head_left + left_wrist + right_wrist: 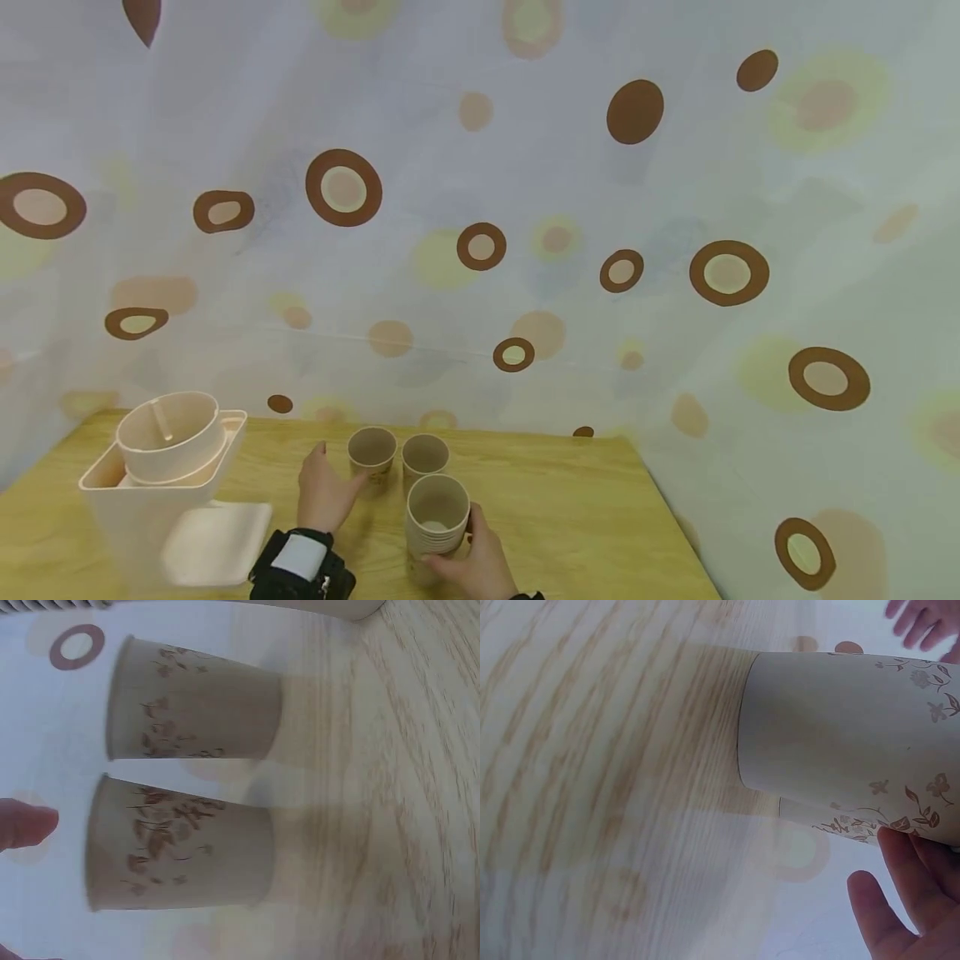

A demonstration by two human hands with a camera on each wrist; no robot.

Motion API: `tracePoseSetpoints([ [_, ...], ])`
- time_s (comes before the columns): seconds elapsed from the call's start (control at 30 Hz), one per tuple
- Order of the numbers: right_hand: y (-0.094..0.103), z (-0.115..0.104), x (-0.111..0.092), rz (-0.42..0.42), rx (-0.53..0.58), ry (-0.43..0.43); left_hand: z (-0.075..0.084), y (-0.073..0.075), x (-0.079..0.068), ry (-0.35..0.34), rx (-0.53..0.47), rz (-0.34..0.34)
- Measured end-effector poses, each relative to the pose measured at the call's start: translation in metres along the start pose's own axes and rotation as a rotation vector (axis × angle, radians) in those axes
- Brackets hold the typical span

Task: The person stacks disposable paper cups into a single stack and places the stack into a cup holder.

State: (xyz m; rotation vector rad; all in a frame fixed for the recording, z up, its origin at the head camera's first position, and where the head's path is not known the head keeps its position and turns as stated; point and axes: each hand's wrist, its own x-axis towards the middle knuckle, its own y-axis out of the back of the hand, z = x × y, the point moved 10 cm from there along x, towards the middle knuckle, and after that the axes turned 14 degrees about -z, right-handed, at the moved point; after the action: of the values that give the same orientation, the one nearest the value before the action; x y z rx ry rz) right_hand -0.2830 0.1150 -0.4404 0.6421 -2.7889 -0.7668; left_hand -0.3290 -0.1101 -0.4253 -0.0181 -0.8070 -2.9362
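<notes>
My right hand (483,557) grips a nested stack of paper cups (437,510) near the table's front, its thumb at the near side and fingers along the right. The right wrist view shows fingertips against the floral-printed wall of the stack (817,724). Behind the stack stand two upright paper cups, a left one (372,447) and a right one (425,455). My left hand (324,492) is beside the left cup with fingers spread and nothing in its grasp. Both single cups, brown leaf print showing, appear in the left wrist view, one above (195,705) the other (180,847).
At the left of the wooden table (585,517) stands a pale plastic bin-like container (120,517) with a round tub (176,454) in its top and a flat pale flap (217,542) at its side. A spotted curtain (450,167) hangs behind the table.
</notes>
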Motion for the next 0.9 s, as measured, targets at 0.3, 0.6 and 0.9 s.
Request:
tracePoseSetpoints([
  [0.3, 0.0, 0.0, 0.001, 0.01, -0.026, 0.027, -0.02, -0.019, 0.029, 0.01, -0.068, -0.053],
  [0.6, 0.0, 0.003, 0.002, 0.02, -0.018, 0.001, -0.025, -0.027, 0.039, 0.007, -0.116, -0.04],
  [0.9, 0.002, 0.002, 0.002, 0.027, -0.026, 0.009, -0.023, -0.022, 0.038, -0.021, -0.113, 0.028],
])
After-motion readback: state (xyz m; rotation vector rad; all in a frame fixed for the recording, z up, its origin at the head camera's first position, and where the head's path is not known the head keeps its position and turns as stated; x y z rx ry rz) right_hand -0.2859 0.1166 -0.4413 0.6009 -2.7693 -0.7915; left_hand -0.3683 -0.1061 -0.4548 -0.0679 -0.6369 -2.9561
